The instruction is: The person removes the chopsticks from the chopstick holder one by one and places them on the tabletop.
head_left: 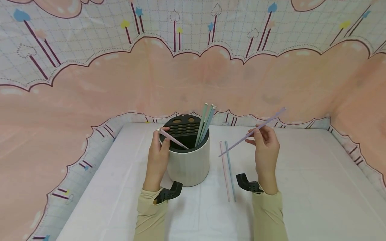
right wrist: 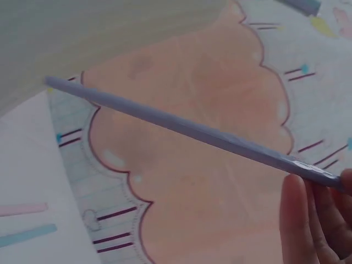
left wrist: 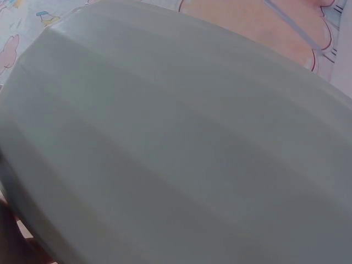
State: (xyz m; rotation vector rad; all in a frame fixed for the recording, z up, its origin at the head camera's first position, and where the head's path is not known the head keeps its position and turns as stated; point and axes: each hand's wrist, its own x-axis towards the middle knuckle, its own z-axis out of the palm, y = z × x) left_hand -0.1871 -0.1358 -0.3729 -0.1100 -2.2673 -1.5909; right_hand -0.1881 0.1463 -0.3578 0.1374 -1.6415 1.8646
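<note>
In the head view my left hand (head_left: 158, 152) grips the left rim of a white ribbed chopstick holder (head_left: 188, 169) with a black top. A pink chopstick (head_left: 173, 138) with a sparkly end leans out of its opening, past my left thumb and fingers. Several green and blue chopsticks (head_left: 201, 125) stand at the opening's right side. My right hand (head_left: 266, 150) pinches a purple chopstick (right wrist: 181, 126) in the air, right of the holder, with its thin end slanting down to the left. The left wrist view is mostly filled by the holder's wall (left wrist: 176, 132), and most of that hand is hidden there.
A pink chopstick (head_left: 224, 170) and a blue chopstick (head_left: 230, 174) lie side by side on the white table (head_left: 316, 187), between the holder and my right arm. Behind the table hangs a printed peach cloth (head_left: 229, 83).
</note>
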